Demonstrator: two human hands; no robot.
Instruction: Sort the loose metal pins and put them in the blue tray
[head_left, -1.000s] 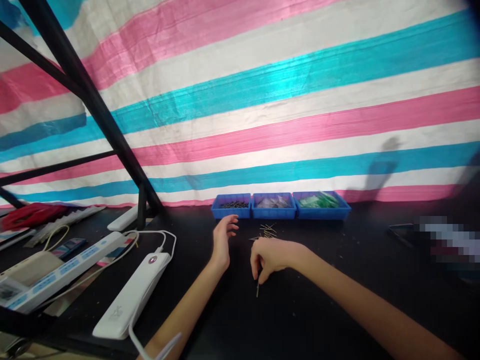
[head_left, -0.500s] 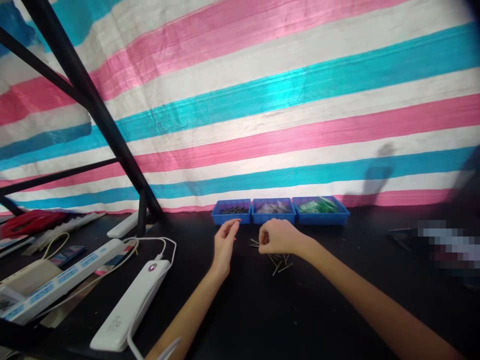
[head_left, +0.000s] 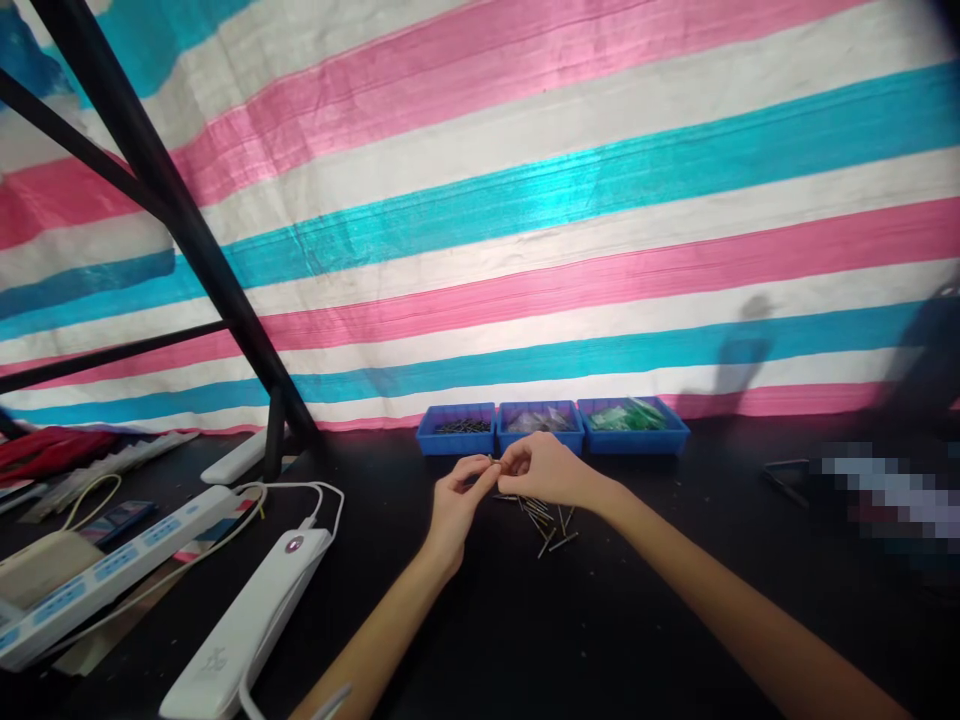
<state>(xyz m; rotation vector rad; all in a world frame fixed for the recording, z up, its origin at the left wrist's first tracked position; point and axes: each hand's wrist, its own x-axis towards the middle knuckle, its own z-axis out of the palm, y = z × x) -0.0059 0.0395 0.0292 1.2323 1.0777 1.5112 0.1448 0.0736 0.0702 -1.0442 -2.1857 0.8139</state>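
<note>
My left hand (head_left: 455, 505) and my right hand (head_left: 551, 472) meet above the black table, fingertips touching. Between them shows the tip of a small screw (head_left: 493, 461), pinched by both hands; most of it is hidden by the fingers. Just below my right hand lies a loose pile of long, thin screws (head_left: 541, 518), partly covered by that hand. Behind the hands stand three blue bins in a row: the left bin (head_left: 455, 446) has dark screws, the middle bin (head_left: 541, 443) clear plastic bags, the right bin (head_left: 637, 443) green and clear bags.
To the left lie a white power bank (head_left: 240, 620) with a cable, a long power strip (head_left: 124, 572) and a phone (head_left: 120, 524). A black metal frame (head_left: 202, 255) rises there. Pliers-like black handles (head_left: 786, 482) lie at right. A striped sheet (head_left: 525, 270) hangs behind.
My right hand has moved left from above the pile to meet my left hand, whose fingers have closed. More of the pile is visible.
</note>
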